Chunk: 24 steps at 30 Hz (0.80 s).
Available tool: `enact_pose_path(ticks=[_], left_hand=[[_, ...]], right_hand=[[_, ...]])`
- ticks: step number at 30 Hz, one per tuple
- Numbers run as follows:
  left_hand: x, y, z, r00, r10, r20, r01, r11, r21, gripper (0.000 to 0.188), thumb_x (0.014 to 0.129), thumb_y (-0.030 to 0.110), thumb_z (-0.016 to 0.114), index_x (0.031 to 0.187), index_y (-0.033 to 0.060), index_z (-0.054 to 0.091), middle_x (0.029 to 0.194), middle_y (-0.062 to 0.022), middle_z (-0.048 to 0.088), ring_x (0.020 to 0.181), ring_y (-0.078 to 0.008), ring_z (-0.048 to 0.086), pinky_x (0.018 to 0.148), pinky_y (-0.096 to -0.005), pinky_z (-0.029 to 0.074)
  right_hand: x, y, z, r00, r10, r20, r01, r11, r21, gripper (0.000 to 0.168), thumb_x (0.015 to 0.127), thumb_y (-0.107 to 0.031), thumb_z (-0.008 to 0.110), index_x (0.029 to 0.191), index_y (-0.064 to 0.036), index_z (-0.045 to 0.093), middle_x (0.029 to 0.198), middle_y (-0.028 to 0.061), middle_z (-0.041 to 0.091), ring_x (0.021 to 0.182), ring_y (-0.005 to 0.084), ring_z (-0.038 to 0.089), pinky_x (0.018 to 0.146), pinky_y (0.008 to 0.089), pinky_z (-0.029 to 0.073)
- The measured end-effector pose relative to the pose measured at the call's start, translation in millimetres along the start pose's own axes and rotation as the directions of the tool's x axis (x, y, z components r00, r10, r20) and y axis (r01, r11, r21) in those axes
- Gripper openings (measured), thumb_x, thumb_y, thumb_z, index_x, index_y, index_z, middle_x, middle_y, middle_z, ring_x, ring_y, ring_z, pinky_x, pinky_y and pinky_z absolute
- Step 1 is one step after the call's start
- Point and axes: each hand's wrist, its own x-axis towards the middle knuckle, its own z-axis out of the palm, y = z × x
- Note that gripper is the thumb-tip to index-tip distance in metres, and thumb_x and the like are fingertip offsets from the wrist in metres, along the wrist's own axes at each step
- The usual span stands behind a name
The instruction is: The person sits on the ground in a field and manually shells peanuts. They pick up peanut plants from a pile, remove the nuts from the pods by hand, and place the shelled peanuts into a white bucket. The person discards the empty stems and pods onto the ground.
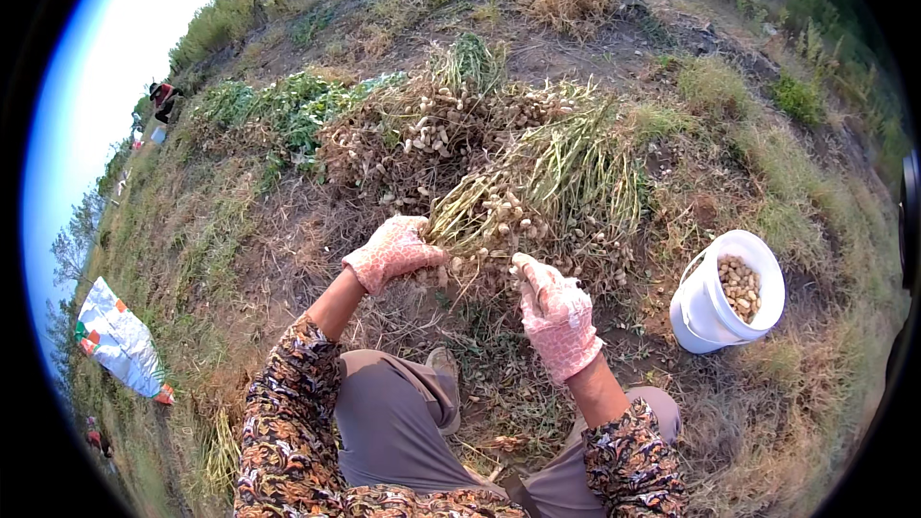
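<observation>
In a pink-and-white patterned glove, my left hand [398, 253] is closed around the base of a bunch of peanut plants [464, 212]. Yellow-green stems spread up and right from it, with peanut pods [507, 216] hanging among the roots. My right hand [557, 309], gloved alike, is just right of and below these pods, its fingers curled. Whether a pod is between those fingers I cannot tell. Behind both hands lies a heap of pulled peanut plants [424, 129], thick with pods and dry roots.
A white plastic bucket [694, 309] with loose peanuts [739, 288] inside stands to the right, its handle down. A white woven sack [122, 338] lies on grass at left. Leafy plants [288, 111] adjoin the heap. Far left, another person [164, 101] bends over near a pale bucket [158, 134].
</observation>
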Motion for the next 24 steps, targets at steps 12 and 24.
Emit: enact_pose_path(ticks=[12,24], left_hand=[[-111.1,37.8,-38.9,0.896,0.322,0.306,-0.41,0.864,0.291,0.042,0.065,0.037,0.071,0.094,0.0077,0.067,0.081,-0.0142,0.065,0.079,-0.0335,0.064,0.072,-0.0415,0.051],[-20.3,101.8,-52.5,0.765,0.644,-0.012,-0.453,0.55,0.702,0.069,0.065,0.022,0.077,0.128,0.0088,0.051,0.13,-0.0153,0.049,0.117,-0.0332,0.05,0.101,-0.0445,0.041]], right_hand=[[14.5,-41.7,-19.4,0.897,-0.164,0.41,0.075,0.971,0.225,0.074,0.072,-0.016,0.073,0.137,-0.004,0.041,0.133,0.0182,0.048,0.123,0.0362,0.047,0.104,0.0432,0.039],[3.0,-23.5,-39.4,0.426,0.603,0.674,-0.898,0.19,0.398,0.022,0.085,-0.024,0.072,0.095,-0.005,0.067,0.057,-0.0026,0.054,0.043,0.0051,0.047,0.04,0.0219,0.034]])
